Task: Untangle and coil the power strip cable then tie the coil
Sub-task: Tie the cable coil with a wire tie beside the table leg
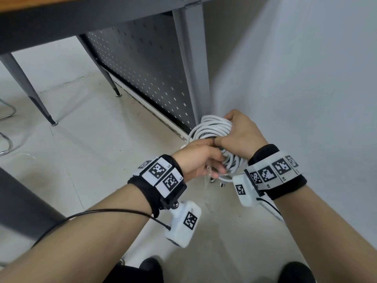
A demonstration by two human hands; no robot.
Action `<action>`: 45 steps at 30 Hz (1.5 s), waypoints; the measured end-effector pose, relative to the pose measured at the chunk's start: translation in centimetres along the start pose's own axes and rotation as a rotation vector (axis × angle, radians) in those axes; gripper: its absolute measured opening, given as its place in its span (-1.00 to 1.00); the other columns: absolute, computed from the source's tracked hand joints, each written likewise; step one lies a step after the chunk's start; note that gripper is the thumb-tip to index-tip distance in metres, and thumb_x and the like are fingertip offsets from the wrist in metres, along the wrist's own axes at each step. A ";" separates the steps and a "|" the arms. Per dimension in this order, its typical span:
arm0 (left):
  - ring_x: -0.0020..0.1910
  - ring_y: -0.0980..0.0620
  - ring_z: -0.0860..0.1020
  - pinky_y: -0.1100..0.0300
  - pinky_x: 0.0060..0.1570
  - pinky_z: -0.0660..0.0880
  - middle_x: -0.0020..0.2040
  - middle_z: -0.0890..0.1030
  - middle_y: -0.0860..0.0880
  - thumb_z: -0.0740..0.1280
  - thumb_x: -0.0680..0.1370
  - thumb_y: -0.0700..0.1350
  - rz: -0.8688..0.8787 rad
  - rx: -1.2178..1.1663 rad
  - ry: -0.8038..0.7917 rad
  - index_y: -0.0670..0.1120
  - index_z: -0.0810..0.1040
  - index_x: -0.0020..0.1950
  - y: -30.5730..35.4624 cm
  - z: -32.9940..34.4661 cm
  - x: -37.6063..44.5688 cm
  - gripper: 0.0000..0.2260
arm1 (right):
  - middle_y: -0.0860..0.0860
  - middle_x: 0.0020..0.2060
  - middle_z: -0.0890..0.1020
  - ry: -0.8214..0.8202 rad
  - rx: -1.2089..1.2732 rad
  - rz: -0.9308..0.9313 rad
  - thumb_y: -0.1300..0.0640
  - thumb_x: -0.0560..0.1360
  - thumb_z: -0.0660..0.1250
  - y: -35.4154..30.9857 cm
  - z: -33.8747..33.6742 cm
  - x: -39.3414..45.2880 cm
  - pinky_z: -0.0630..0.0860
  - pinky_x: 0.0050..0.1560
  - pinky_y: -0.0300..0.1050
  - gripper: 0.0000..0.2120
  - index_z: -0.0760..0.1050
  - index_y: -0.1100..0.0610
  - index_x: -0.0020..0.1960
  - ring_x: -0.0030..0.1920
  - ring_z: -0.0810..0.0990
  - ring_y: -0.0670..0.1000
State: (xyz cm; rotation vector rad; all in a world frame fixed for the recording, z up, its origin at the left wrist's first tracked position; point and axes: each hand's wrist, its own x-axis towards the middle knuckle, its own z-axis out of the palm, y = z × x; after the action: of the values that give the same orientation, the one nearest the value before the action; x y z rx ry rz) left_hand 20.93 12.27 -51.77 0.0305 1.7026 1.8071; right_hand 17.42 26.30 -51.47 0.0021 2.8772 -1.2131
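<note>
White cable (214, 127), already wound into a thick coil of many loops, is being held up off the pale floor (85, 144), just in front of the grey desk leg (193, 64) and near the foot of the light wall (306, 68) beside that leg. The coil is being gripped on its far side by the right hand (239, 133), whose fingers are being curled tightly over the bundled loops, while the near, lower side is being clasped by the left hand (199, 158), closed around the strands with its thumb being pressed against the right hand's knuckles. A clear, thin strip (207, 180) is being let hang below the left hand; what it is cannot be told. Black wristbands with printed white marker tiles (163, 174) are being worn on both wrists. Behind the desk leg, a dark perforated panel (142, 64) is being seen beneath the wooden desktop (61, 3).
</note>
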 end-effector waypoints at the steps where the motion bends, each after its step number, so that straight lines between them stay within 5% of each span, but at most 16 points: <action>1: -0.41 -0.01 0.55 0.23 -0.45 0.49 -0.28 0.56 -0.14 0.19 0.52 -0.43 0.004 -0.020 0.010 -0.19 0.50 -0.01 0.0 0.1 0.2 -0.81 | 0.00 -0.04 0.60 -0.005 -0.005 -0.007 0.09 0.29 0.51 -0.2 0.0 -0.1 0.52 0.01 -0.07 -0.50 0.39 0.06 0.16 0.01 0.58 0.06; 4: -0.48 0.01 0.47 0.24 -0.49 0.45 -0.34 0.50 -0.12 0.23 0.44 -0.34 -0.017 -0.073 -0.012 -0.20 0.47 -0.11 0.1 0.1 0.3 -0.91 | 0.05 0.00 0.59 -0.038 -0.022 -0.008 0.10 0.33 0.50 -0.5 0.0 -0.5 0.53 0.08 -0.01 -0.52 0.37 0.07 0.16 0.04 0.58 0.09; 8: -0.42 0.00 0.45 0.24 -0.47 0.42 -0.30 0.43 -0.11 0.24 0.31 -0.22 -0.025 -0.189 -0.093 -0.21 0.43 -0.06 0.3 -0.3 -0.1 -0.78 | 0.08 0.08 0.56 -0.089 0.008 -0.016 0.07 0.33 0.51 -0.8 -0.4 -0.6 0.53 0.11 0.01 -0.48 0.35 0.09 0.19 0.07 0.57 0.09; 12: -0.41 -0.01 0.44 0.22 -0.42 0.39 -0.19 0.43 -0.09 0.26 0.37 -0.11 0.010 -0.285 -0.110 -0.16 0.40 0.11 0.3 -0.5 -0.3 -0.67 | -0.04 -0.07 0.58 -0.179 0.068 -0.040 0.03 0.36 0.53 -1.3 -1.4 -0.8 0.51 -0.14 -0.18 -0.47 0.34 0.09 0.20 -0.08 0.59 -0.07; 17: -0.42 0.00 0.45 0.24 -0.44 0.39 -0.22 0.54 -0.05 0.23 0.54 0.03 0.036 -0.281 -0.061 -0.16 0.47 0.14 0.3 -0.3 -0.2 -0.69 | 0.08 0.08 0.57 -0.255 0.152 -0.034 0.04 0.43 0.44 -1.4 -1.8 -1.2 0.57 0.13 0.07 -0.53 0.32 0.11 0.23 0.07 0.61 0.06; 20: -0.42 -0.01 0.44 0.23 -0.43 0.37 -0.23 0.55 -0.05 0.21 0.55 0.07 0.024 -0.291 -0.044 -0.17 0.48 0.16 0.3 -0.2 0.0 -0.66 | 0.11 0.15 0.51 -0.249 0.116 -0.021 -0.11 0.29 0.32 -1.8 -1.8 -1.4 0.48 0.24 0.16 -0.46 0.33 0.07 0.20 0.21 0.50 0.13; 23: -0.44 0.00 0.45 0.24 -0.42 0.37 -0.24 0.56 -0.07 0.20 0.55 0.13 0.014 -0.286 -0.055 -0.19 0.51 0.09 0.4 -0.3 0.1 -0.61 | 0.07 0.11 0.52 -0.235 0.181 -0.012 -0.23 0.15 0.21 -2.2 -2.1 -1.6 0.48 0.17 0.10 -0.42 0.39 0.04 0.09 0.14 0.51 0.08; 27: -0.52 0.04 0.39 0.24 -0.51 0.31 -0.24 0.45 -0.17 0.18 0.61 0.16 0.063 -0.242 -0.042 -0.14 0.59 0.05 0.2 -0.5 0.3 -0.61 | -0.01 -0.20 0.64 -0.141 0.331 0.000 0.06 0.37 0.21 -1.7 -2.6 -1.0 0.47 -0.15 -0.10 -0.81 0.56 0.08 -0.14 -0.19 0.59 -0.05; 30: -0.57 0.09 0.31 0.28 -0.58 0.20 -0.22 0.41 -0.16 0.18 0.62 0.11 0.145 -0.172 -0.043 -0.01 0.58 0.30 0.1 -0.7 0.4 -0.64 | 0.01 -0.38 0.67 -0.019 0.410 0.054 0.24 0.35 0.19 -0.9 -2.3 -0.9 0.58 -0.33 -0.05 -0.76 0.63 0.07 -0.26 -0.35 0.62 -0.07; 32: -0.59 0.12 0.30 0.29 -0.59 0.15 -0.28 0.44 -0.15 0.21 0.60 0.10 0.143 -0.157 -0.013 -0.18 0.56 0.29 0.1 -1.0 0.4 -0.57 | 0.10 -0.32 0.68 0.007 0.402 0.099 0.33 0.44 0.20 -0.5 -1.9 -0.6 0.62 -0.24 0.10 -0.75 0.62 0.11 -0.21 -0.30 0.64 0.06; 35: -0.61 0.11 0.30 0.31 -0.58 0.15 -0.35 0.41 -0.13 0.23 0.59 0.11 0.138 -0.153 0.021 -0.30 0.54 0.20 0.3 -1.3 0.4 -0.52 | 0.16 -0.05 0.67 0.021 0.419 0.187 0.12 0.53 0.33 0.5 -1.7 0.3 0.62 0.06 0.10 -0.89 0.53 0.14 0.02 -0.02 0.65 0.15; 37: -0.61 0.10 0.28 0.28 -0.55 0.12 -0.29 0.35 -0.15 0.22 0.59 0.11 0.150 -0.164 0.011 -0.34 0.46 0.30 0.5 -1.4 0.3 -0.47 | 0.22 -0.01 0.68 -0.024 0.425 0.233 -0.03 0.52 0.37 0.8 -1.8 0.7 0.58 0.17 0.12 -0.66 0.53 0.25 0.09 0.01 0.66 0.15; 45: -0.60 0.10 0.30 0.26 -0.54 0.11 -0.36 0.43 -0.14 0.21 0.60 0.09 0.158 -0.171 -0.057 -0.24 0.54 0.11 0.4 -1.3 0.2 -0.61 | 0.16 -0.20 0.73 -0.148 0.375 0.276 -0.10 0.53 0.32 1.0 -1.8 0.9 0.66 0.00 0.00 -0.58 0.64 0.29 0.00 -0.15 0.73 0.13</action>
State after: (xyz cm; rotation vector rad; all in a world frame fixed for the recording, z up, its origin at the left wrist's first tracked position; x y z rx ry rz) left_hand 19.99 11.22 -51.68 0.1465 1.5373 2.0428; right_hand 16.45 28.31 -50.95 0.2906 2.3860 -1.5881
